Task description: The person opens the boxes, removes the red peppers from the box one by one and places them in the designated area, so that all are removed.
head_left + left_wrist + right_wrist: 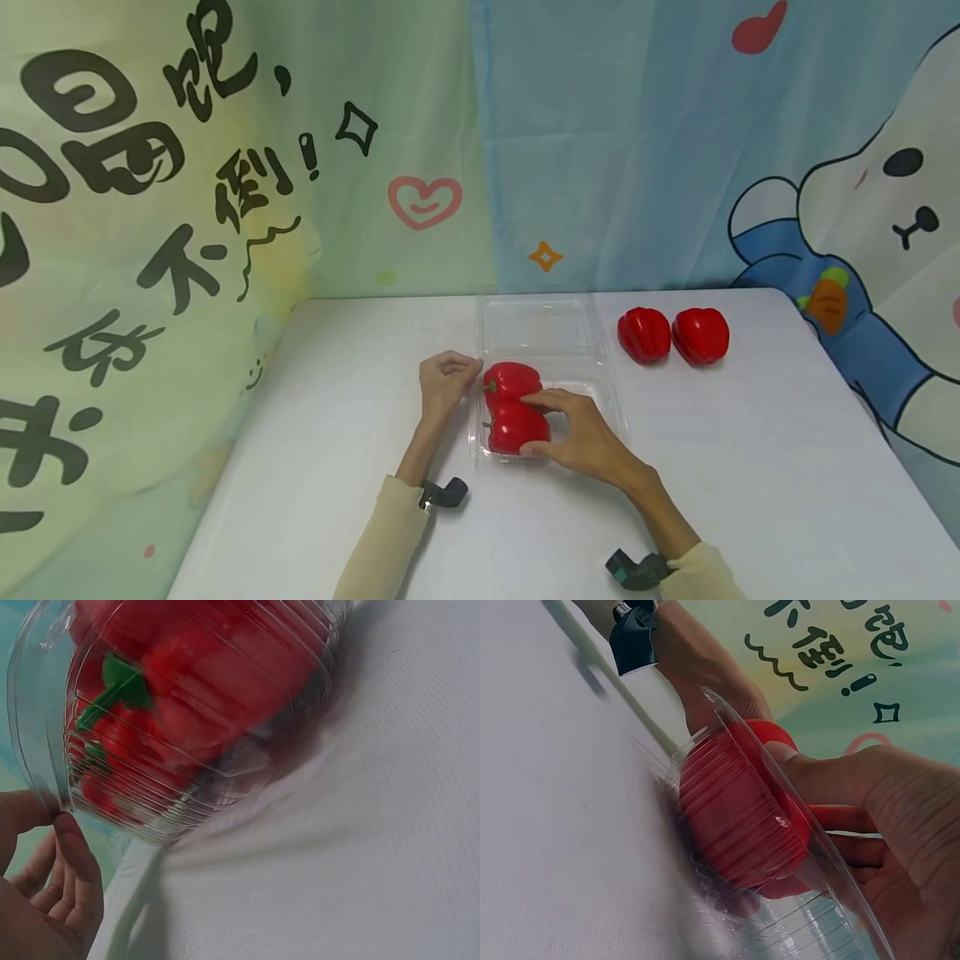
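Right hand (pixel 581 435) pinches the near pepper (pixel 516 429) at eight o'clock in the box (pixel 602 408), beside the far pepper (pixel 513 381) at ten, left hand (pixel 446 383) pinching the box's rim (pixel 30 727) at ten, with the open lid (pixel 538 325) at twelve and two more peppers (pixel 644 335) on the table (pixel 765 467) at two.

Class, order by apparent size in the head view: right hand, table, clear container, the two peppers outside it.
1. Table
2. Clear container
3. Right hand
4. Left outside pepper, right outside pepper: too alike to rank
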A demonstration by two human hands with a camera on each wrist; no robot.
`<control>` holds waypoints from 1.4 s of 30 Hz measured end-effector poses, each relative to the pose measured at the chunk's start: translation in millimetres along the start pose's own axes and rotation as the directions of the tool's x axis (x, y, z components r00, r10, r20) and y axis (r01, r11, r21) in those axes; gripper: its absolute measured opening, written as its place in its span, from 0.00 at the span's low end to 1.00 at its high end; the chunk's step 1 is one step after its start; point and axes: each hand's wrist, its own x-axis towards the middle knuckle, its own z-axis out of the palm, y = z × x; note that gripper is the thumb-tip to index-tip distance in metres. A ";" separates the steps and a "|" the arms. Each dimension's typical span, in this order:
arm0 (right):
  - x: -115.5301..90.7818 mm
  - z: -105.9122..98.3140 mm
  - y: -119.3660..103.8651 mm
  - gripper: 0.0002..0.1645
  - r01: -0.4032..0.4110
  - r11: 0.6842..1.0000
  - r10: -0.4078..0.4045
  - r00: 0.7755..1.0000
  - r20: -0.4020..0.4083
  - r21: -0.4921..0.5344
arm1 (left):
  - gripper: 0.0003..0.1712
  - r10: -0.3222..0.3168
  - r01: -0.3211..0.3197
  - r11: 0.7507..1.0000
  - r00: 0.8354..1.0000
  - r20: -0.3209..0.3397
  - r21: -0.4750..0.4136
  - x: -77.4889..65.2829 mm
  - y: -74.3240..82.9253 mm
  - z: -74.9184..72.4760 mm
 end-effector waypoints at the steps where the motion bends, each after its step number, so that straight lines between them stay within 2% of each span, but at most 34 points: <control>1: 0.1 0.1 0.1 0.46 -0.003 1.000 0.003 1.000 0.000 0.003 | 0.11 0.002 -0.002 1.000 1.000 0.001 -0.002 -0.1 0.2 0.0; 14: 0.8 -0.9 0.9 0.45 -0.011 1.000 0.011 1.000 0.019 0.004 | 0.10 0.006 -0.006 1.000 1.000 -0.002 -0.010 0.0 -0.5 0.0; 30: 0.4 -1.1 4.3 0.44 0.015 1.000 -0.015 0.999 -0.031 0.015 | 0.10 0.008 -0.008 1.000 1.000 0.005 -0.018 0.0 1.2 -0.5; 38: 0.0 -2.8 4.5 0.44 0.012 1.000 -0.011 0.999 -0.038 0.029 | 0.10 -0.020 0.020 0.999 1.000 0.009 -0.036 -0.9 1.9 -0.8; 42: 0.0 -4.0 4.6 0.44 0.018 0.999 -0.016 0.999 -0.046 0.045 | 0.09 -0.008 0.008 0.999 1.000 0.009 -0.037 -0.7 2.9 -0.5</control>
